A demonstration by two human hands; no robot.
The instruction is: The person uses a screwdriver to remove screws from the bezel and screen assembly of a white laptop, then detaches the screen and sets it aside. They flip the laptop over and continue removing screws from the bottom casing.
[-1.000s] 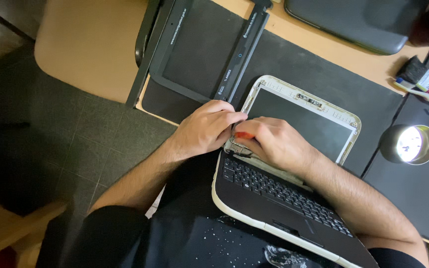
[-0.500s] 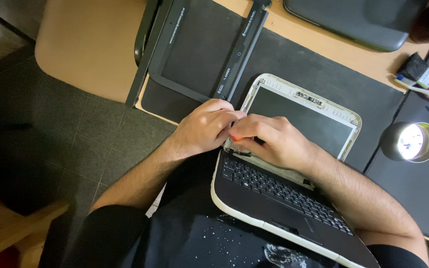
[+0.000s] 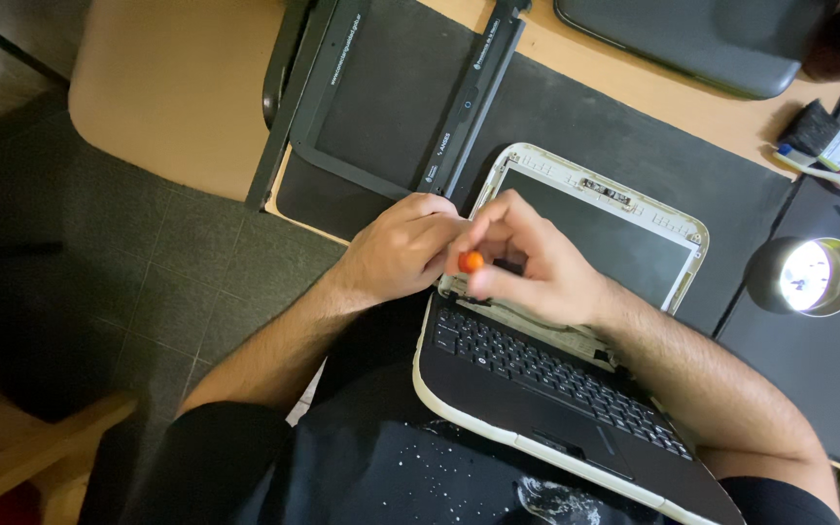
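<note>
Since the earlier frames the right hand (image 3: 527, 267) has lifted off the hinge corner and turned, so the orange-tipped tool (image 3: 471, 262) that was hidden a moment ago now shows its round end toward the camera. Its fingers (image 3: 498, 219) are pinched together around that tool, with the thumb underneath. The left hand (image 3: 402, 245) has stayed curled just beside it, fingers pressed together against the near left corner of the small laptop (image 3: 556, 389); whether they grip anything there cannot be told.

Under both hands lies the laptop, open flat, white-edged, with its screen (image 3: 600, 228) stripped of its frame just beyond the right fingers and the dark keyboard (image 3: 537, 365) below them, toward the person's lap. Beyond the left fingers a loose black bezel frame (image 3: 391, 107) rests on a dark mat (image 3: 634, 126) on the counter (image 3: 172, 87). Well off to the right of the fingers a round lit lamp (image 3: 807, 277) shines, and a red-handled brush (image 3: 833, 146) lies farther back.
</note>
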